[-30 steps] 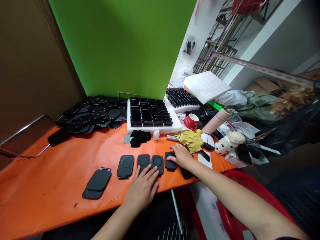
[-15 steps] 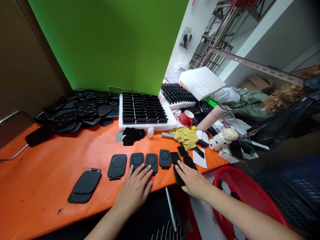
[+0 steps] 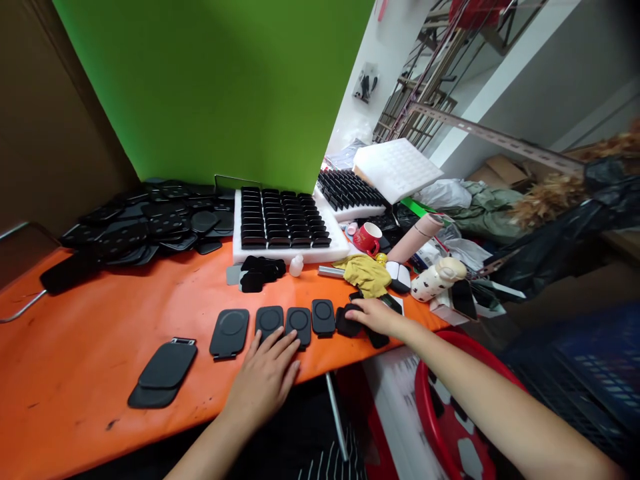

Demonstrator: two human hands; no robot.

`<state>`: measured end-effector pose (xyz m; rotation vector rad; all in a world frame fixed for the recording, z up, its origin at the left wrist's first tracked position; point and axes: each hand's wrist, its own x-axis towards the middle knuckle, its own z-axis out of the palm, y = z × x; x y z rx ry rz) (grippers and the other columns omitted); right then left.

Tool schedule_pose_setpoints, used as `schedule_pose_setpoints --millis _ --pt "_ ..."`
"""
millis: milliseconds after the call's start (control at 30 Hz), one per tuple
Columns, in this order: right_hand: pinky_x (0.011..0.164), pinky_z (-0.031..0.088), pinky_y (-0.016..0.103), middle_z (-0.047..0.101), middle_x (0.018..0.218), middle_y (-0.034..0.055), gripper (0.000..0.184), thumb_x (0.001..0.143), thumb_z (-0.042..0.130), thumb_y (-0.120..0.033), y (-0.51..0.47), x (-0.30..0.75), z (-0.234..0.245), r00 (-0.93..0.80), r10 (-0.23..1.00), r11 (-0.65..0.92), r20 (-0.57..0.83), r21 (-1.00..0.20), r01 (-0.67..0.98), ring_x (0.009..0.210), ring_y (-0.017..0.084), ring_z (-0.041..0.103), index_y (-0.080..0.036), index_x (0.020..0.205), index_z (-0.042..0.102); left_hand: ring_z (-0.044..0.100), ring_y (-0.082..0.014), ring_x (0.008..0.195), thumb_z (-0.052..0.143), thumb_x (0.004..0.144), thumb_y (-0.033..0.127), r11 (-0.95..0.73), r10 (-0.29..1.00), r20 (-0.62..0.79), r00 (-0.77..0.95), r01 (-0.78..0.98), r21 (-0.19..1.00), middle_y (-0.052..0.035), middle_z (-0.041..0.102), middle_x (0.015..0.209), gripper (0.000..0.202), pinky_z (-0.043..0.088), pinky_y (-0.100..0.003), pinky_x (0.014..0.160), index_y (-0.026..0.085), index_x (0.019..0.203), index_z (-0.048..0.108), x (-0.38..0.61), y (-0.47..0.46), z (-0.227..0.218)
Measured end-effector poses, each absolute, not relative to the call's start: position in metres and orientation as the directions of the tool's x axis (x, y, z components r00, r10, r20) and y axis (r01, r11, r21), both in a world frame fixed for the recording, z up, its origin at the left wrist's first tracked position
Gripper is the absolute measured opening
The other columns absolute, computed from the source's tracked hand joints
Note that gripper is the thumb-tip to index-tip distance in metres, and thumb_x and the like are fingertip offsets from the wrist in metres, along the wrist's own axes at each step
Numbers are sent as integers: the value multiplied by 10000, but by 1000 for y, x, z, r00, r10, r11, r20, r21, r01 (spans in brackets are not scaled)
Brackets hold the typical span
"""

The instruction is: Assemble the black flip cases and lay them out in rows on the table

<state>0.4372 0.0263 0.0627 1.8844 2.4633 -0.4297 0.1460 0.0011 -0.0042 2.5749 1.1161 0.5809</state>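
A row of black plates with round recesses (image 3: pixel 323 317) lies near the front edge of the orange table (image 3: pixel 100 313). My left hand (image 3: pixel 265 377) rests flat, fingers spread, its tips touching two plates of the row (image 3: pixel 270 320). My right hand (image 3: pixel 375 315) lies at the right end of the row, fingers on a small black plate (image 3: pixel 346 321) among a few loose black pieces. A larger black stacked plate (image 3: pixel 163 373) lies apart at the left.
A white foam tray of black parts (image 3: pixel 287 250) stands at the back, with a second tray (image 3: pixel 345 190) and foam lid behind. A heap of black plates (image 3: pixel 140 227) fills the back left. Red mug (image 3: pixel 367 239), yellow cloth (image 3: pixel 367 273), spotted bottle (image 3: pixel 440 279) crowd the right. A red basin (image 3: pixel 440 427) sits below.
My right hand left the row's end, dipped to the table edge where loose black pieces lie, and came back up onto a small plate at the row's right end. The left hand stayed put.
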Motion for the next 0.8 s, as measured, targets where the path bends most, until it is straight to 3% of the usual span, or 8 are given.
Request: schedule_pose_setpoints --millis 133,267,367,533,733,800 --pt "795 418 370 584 1007 116 475 739 581 -519 46 438 48 -133 988 120 -82 -143 982 954 265 532 -174 1064 551 400 -275 1216 417 870 340 -668 740 260 620 634 390 -11 513 1289 363 248 -547 1015 271 1216 503 145 1 -2" --pt "898 351 446 519 1125 157 503 797 510 -491 26 435 37 -49 999 47 -20 -100 994 1084 301 442 -158 1174 486 399 -271 1216 414 871 335 -663 745 259 615 638 392 -7 517 1285 356 258 -549 1011 266 1205 512 144 1 -2" --pt "932 353 416 495 1208 130 496 817 475 -484 -3 443 34 -51 997 45 -57 -98 994 1134 274 428 -186 1214 473 400 -272 1216 417 869 335 -659 747 257 613 635 403 -9 521 1281 350 257 -554 1009 272 1197 522 145 1 -3" --pt "1005 306 445 210 1450 107 831 713 570 -544 -46 462 28 -84 974 66 -210 -91 994 1297 299 231 -194 1388 236 403 -278 1212 430 861 336 -660 746 259 614 627 415 -34 528 1273 351 247 -552 1016 270 1190 535 147 1 -4" --pt "1007 341 437 202 1456 99 791 694 575 -133 -66 462 21 -202 968 204 -148 1 979 1292 274 263 -200 1394 215 410 -268 1212 457 849 302 -652 754 308 580 606 457 -33 521 1278 338 266 -532 1021 276 1175 542 143 1 -2" --pt "1005 354 441 238 1441 112 731 715 526 -95 -69 465 21 -222 971 224 -91 12 975 1289 269 279 -177 1386 246 408 -258 1213 466 844 277 -634 766 325 554 571 522 -34 520 1278 318 240 -516 1040 274 1146 566 140 0 0"
